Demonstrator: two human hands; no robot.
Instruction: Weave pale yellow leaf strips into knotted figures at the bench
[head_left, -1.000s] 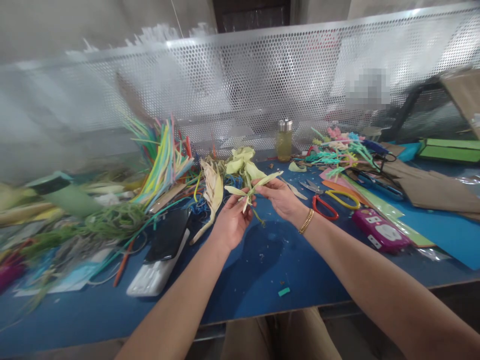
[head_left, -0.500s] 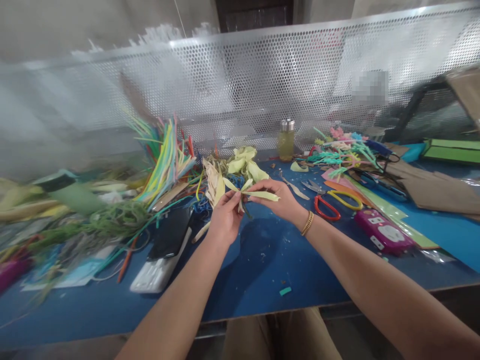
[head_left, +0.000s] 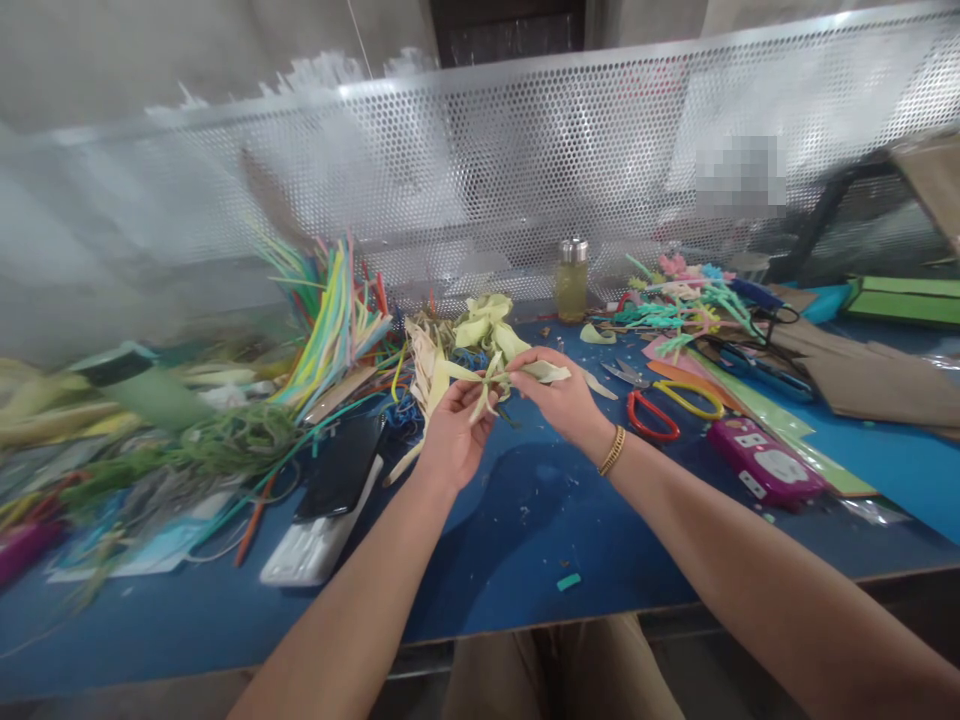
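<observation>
Above the middle of the blue table, pale green, husk-like strips [head_left: 487,380] fan out from one centre like a flower. My left hand [head_left: 459,430] is closed on their lower left side, thumb and fingers pinching near the centre. From the other side my right hand [head_left: 559,400], with a gold bracelet [head_left: 613,451] on its wrist, pinches close to that centre. One strip [head_left: 551,372] lies across its fingers. Just behind the hands is a pile of pale husk-like leaves [head_left: 484,320], and a dry beige one [head_left: 426,365] stands left of it.
Scissors [head_left: 654,415] with red and yellow handles lie right, beside a purple case [head_left: 765,462]. A black phone [head_left: 341,468] rests on a white object at left, near bundled coloured strips [head_left: 330,320]. A bottle [head_left: 572,280] stands before the perforated metal screen [head_left: 525,150].
The flower-like strips have turned in my hands, with one now pointing down over my left fingers. My right hand has shifted slightly, and its fingers sit nearer the centre.
</observation>
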